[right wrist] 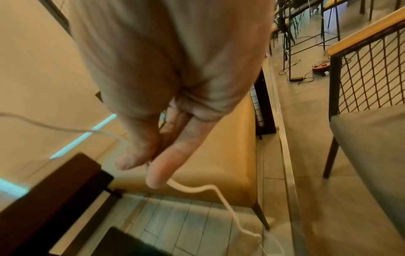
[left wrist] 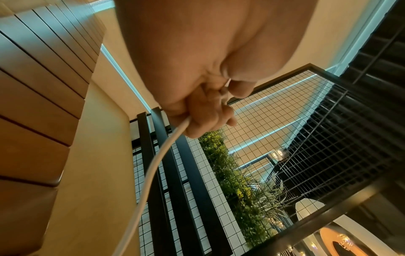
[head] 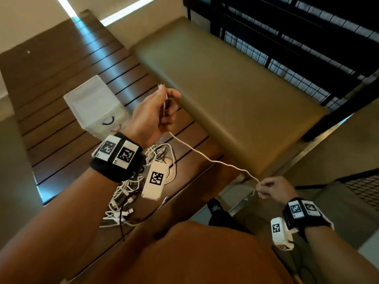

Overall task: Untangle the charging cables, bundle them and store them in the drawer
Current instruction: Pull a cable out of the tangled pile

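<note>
Left hand (head: 152, 113) is raised over the tabletop (head: 67, 111), fingers curled round one white cable (head: 207, 158); a short end pokes out above the fist. In the left wrist view the same cable (left wrist: 151, 173) leaves the bottom of the closed fist (left wrist: 197, 97) and drops toward 7 o'clock.

Right hand (head: 272, 189) is low at 4 o'clock from the left, off the tabletop edge, pinching the other stretch of that cable between thumb and fingertips. Right wrist view: thumb and index finger (right wrist: 166, 166) pinch the cable (right wrist: 221, 195), the tail hangs in loose waves to the tiled floor (right wrist: 188, 223), and another run comes in from 9 o'clock.

The cable spans the two hands in a slack diagonal, clear of the tabletop.

The rest of the tangled cables (head: 131, 191) sits in a pile on the slatted wooden tabletop, under the left wrist, at 6 o'clock from the left hand. Mostly white, one dark lead among them.

A small translucent drawer unit (head: 96, 107) stands on the tabletop at 9 o'clock from the left hand. Cannot tell if a drawer is open.

An olive padded bench (head: 221, 83) lies beyond the tabletop at 2 o'clock.
</note>
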{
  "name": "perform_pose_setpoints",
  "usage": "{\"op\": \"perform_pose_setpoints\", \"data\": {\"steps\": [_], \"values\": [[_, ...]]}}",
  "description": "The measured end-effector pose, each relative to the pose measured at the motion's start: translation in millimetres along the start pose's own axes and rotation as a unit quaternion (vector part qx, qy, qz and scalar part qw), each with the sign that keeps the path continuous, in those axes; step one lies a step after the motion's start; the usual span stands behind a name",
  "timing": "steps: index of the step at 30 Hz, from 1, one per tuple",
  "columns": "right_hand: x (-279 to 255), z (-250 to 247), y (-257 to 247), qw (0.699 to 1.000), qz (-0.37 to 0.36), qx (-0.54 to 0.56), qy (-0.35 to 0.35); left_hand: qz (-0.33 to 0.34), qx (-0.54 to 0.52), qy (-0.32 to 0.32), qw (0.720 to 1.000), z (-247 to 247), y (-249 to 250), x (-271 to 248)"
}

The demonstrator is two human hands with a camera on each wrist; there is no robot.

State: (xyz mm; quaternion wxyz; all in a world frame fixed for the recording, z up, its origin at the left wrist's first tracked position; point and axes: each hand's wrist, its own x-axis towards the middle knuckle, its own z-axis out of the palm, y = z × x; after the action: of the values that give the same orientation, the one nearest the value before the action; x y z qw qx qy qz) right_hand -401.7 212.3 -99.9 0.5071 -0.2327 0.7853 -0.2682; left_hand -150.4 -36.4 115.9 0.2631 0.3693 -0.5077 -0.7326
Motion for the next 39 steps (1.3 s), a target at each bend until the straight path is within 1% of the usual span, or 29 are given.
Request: {"op": "perform_pose_setpoints", "data": {"steps": [1, 5, 6, 7, 9, 10, 11, 12, 13, 14, 16, 17, 18, 19, 20, 21, 22, 24, 26, 27, 28, 30, 31, 32, 34, 37, 38, 39], "values": [[0.4, 6.7, 2.2, 1.0, -0.004, -0.007, -0.001, 0.002, 0.003, -0.003, 1.0, 0.0, -0.2, -0.9], [3.5, 32.0, 0.5, 0.997, -0.015, -0.067, 0.042, 0.015, 0.026, -0.016, 0.999, -2.1, 0.9, -7.5], [5.1, 38.2, -2.7, 0.996, -0.015, -0.086, 0.036, 0.019, 0.03, -0.023, 0.999, -5.0, 1.4, -11.4], [7.9, 42.2, -6.9, 0.994, -0.006, -0.105, 0.015, 0.02, 0.033, -0.033, 0.999, -8.0, 1.6, -14.5], [10.9, 44.8, -25.5, 0.981, 0.034, -0.176, -0.072, 0.011, 0.029, -0.057, 0.998, -16.7, 1.9, -23.6], [12.0, 43.0, -39.2, 0.967, 0.051, -0.22, -0.118, -0.001, 0.024, -0.069, 0.997, -21.6, 1.7, -28.3], [11.1, 41.2, -59.4, 0.95, 0.052, -0.263, -0.158, -0.016, 0.015, -0.076, 0.997, -27.8, 1.4, -34.5], [7.7, 40.4, -81.0, 0.936, 0.038, -0.296, -0.188, -0.029, 0.003, -0.081, 0.996, -33.0, 0.2, -38.9], [0.3, 43.1, -108.2, 0.92, 0.008, -0.33, -0.211, -0.035, -0.017, -0.076, 0.996, -39.4, -1.3, -44.4], [-7.5, 47.6, -134.3, 0.909, -0.037, -0.355, -0.216, -0.035, -0.039, -0.068, 0.996, -44.5, -3.7, -48.3], [-22.5, 69.5, -187.1, 0.888, -0.177, -0.372, -0.203, -0.014, -0.083, -0.04, 0.996, -56.1, -10.0, -56.6], [-29.1, 87.0, -210.8, 0.879, -0.257, -0.346, -0.204, 0.0, -0.099, -0.025, 0.995, -61.3, -13.3, -59.7], [-35.4, 107.7, -233.5, 0.874, -0.318, -0.288, -0.229, 0.014, -0.108, -0.004, 0.994, -66.7, -16.3, -64.2], [-41.1, 128.2, -252.5, 0.872, -0.347, -0.21, -0.272, 0.021, -0.108, 0.022, 0.994, -70.2, -18.8, -66.8], [-46.3, 148.3, -267.0, 0.87, -0.347, -0.141, -0.32, 0.027, -0.107, 0.061, 0.992, -74.8, -20.8, -69.3], [-51.5, 165.0, -279.9, 0.871, -0.324, -0.094, -0.357, 0.035, -0.113, 0.108, 0.987, -80.9, -21.4, -73.4], [-53.5, 175.2, -287.0, 0.877, -0.287, -0.068, -0.378, 0.046, -0.122, 0.156, 0.979, -87.9, -21.9, -76.7], [-51.9, 188.1, -287.1, 0.884, -0.212, -0.053, -0.414, 0.081, -0.145, 0.243, 0.956, -107.7, -21.2, -86.9], [-44.3, 196.6, -278.4, 0.88, -0.157, -0.06, -0.444, 0.11, -0.191, 0.296, 0.93, -128.0, -22.0, -97.7], [-41.3, 201.2, -275.1, 0.876, -0.15, -0.08, -0.452, 0.118, -0.218, 0.307, 0.919, -135.3, -24.4, -101.1], [-40.2, 209.0, -273.7, 0.865, -0.174, -0.124, -0.455, 0.123, -0.243, 0.312, 0.91, -140.9, -28.6, -104.5], [-45.0, 224.1, -275.9, 0.824, -0.264, -0.212, -0.454, 0.129, -0.275, 0.304, 0.903, -144.7, -36.7, -106.3], [-50.5, 232.6, -278.4, 0.802, -0.296, -0.24, -0.46, 0.135, -0.285, 0.303, 0.899, -146.7, -40.1, -108.2], [-55.2, 237.7, -279.4, 0.789, -0.31, -0.249, -0.468, 0.139, -0.291, 0.305, 0.896, -148.9, -42.4, -109.4], [-58.7, 242.6, -279.2, 0.779, -0.29, -0.233, -0.505, 0.146, -0.298, 0.318, 0.888, -159.0, -42.1, -116.0], [-52.6, 240.4, -277.5, 0.77, -0.194, -0.209, -0.571, 0.158, -0.293, 0.358, 0.872, -180.1, -39.9, -128.8], [-45.7, 239.4, -277.6, 0.766, -0.177, -0.225, -0.575, 0.158, -0.287, 0.374, 0.868, -187.0, -40.1, -133.0], [-39.3, 235.3, -278.2, 0.759, -0.179, -0.262, -0.569, 0.156, -0.278, 0.391, 0.864, -192.8, -41.5, -136.5]]}}
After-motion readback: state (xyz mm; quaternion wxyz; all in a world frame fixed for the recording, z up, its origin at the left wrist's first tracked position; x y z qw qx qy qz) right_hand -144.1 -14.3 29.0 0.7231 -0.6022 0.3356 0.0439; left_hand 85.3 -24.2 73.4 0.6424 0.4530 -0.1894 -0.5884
